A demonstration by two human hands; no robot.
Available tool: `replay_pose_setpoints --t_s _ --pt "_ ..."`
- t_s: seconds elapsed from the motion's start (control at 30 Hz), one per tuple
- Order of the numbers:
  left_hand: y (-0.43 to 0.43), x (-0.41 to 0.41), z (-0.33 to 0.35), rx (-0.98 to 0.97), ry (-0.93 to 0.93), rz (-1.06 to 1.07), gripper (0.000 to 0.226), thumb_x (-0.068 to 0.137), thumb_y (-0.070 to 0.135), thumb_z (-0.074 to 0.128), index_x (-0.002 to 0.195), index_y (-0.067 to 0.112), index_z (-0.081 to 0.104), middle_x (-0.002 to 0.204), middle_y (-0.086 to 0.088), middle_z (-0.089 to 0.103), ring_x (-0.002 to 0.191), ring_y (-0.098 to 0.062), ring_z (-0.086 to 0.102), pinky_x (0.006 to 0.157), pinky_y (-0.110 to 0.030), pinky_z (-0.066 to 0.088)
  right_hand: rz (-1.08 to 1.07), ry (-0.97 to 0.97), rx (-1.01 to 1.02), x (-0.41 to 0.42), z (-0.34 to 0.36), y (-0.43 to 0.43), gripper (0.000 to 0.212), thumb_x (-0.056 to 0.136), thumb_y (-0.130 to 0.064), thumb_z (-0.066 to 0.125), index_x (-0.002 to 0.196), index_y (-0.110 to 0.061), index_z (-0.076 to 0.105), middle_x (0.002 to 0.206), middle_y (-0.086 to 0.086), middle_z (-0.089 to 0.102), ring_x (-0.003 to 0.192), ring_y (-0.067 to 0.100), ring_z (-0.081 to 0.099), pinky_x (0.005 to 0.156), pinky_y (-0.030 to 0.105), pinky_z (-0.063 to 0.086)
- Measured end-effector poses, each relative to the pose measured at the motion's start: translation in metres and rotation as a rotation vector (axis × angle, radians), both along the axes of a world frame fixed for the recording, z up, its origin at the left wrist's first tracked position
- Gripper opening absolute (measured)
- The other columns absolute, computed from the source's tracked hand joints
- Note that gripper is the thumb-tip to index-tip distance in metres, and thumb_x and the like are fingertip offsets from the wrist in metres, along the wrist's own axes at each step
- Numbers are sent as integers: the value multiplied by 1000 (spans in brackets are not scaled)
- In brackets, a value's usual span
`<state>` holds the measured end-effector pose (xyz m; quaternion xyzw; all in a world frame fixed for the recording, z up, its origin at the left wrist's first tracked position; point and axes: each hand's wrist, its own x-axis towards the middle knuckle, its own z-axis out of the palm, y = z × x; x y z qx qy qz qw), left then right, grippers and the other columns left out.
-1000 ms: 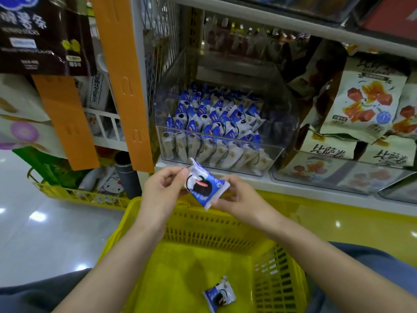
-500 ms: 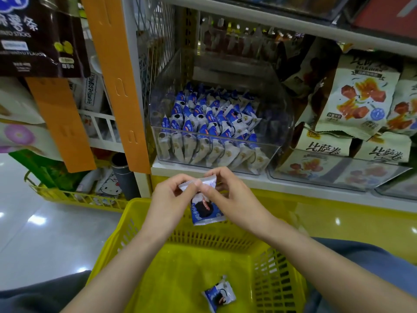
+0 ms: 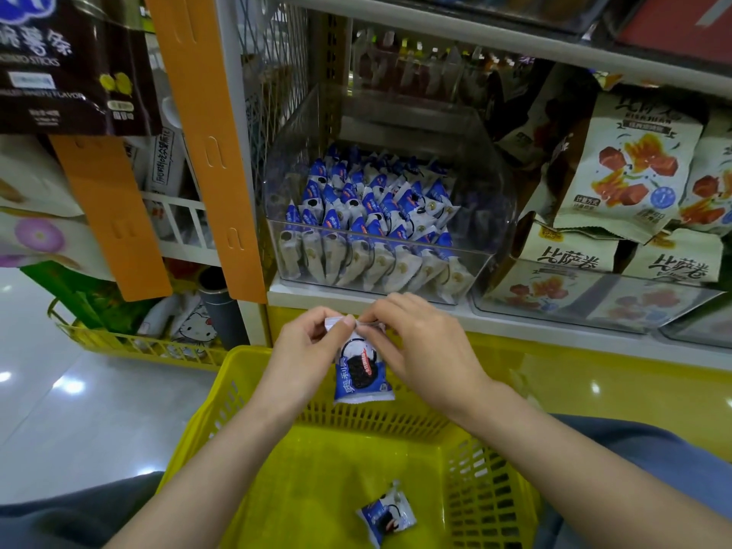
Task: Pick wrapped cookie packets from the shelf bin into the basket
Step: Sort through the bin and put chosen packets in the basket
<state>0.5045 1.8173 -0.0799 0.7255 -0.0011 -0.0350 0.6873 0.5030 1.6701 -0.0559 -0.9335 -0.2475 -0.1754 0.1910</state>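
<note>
Cookie packet (image 3: pixel 362 370) pinched at top by left grip (image 3: pixel 305 350) and right grip (image 3: pixel 427 350), over yellow basket (image 3: pixel 396 420); glossy floor (image 3: pixel 79 410) left.

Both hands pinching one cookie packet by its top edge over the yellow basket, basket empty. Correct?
Not quite: the yellow basket isn't empty. The head view shows one cookie packet lying on its floor. The rest holds: the left hand and right hand pinch the held packet by its top edge over the basket.
</note>
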Motion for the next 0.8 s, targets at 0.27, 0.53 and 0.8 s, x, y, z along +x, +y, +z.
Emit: replay_pose_setpoints --t_s 0.27,0.53,0.8 --pt "5 5 -6 189 174 147 16 89 30 57 87 15 51 89 -4 56 81 -20 56 74 -37 48 -142 166 485 9 0 -5 6 88 -22 61 83 -25 60 80 -13 61 80 -1 57 66 8 43" --pt "8 5 9 -400 352 59 24 92 19 53 111 5 60 94 -12 72 79 -19 68 70 -29 55 188 17 -8 -2 -3 -2 8 83 -18 65 85 -11 68 92 3 64 87 23 59 67 36 51" --pt "5 0 17 -320 241 120 22 90 8 54 110 17 56 105 -15 69 95 -25 66 92 -44 48 -122 565 543 1 2 6 21 93 -24 52 113 -17 53 99 -2 61 87 7 60 79 26 52"
